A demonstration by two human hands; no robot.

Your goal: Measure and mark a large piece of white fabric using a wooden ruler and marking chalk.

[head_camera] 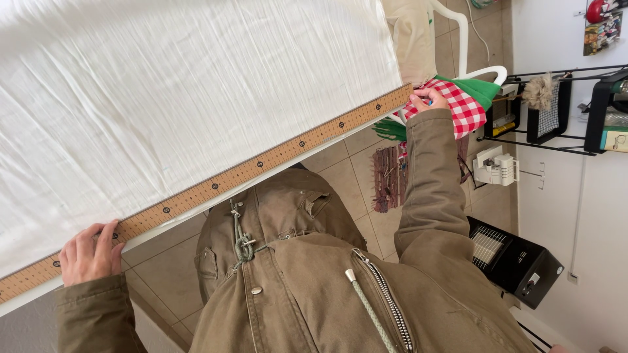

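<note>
Hands apart, we press our left hand and right hand onto the wooden ruler across white cloth.

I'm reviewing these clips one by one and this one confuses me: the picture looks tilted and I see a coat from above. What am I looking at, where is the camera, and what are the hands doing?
There is no machine here. The camera sits on a person's head and looks down, so you see their own olive-brown coat from above and the room appears turned. In front of them is a table covered with white cloth. A long wooden ruler lies along the cloth's near edge. The left hand presses down on one end of the ruler. The right hand is at the other end, touching the ruler's tip beside a red-and-white checked fabric with green fabric on it. On the tiled floor stands a black heater.
</note>
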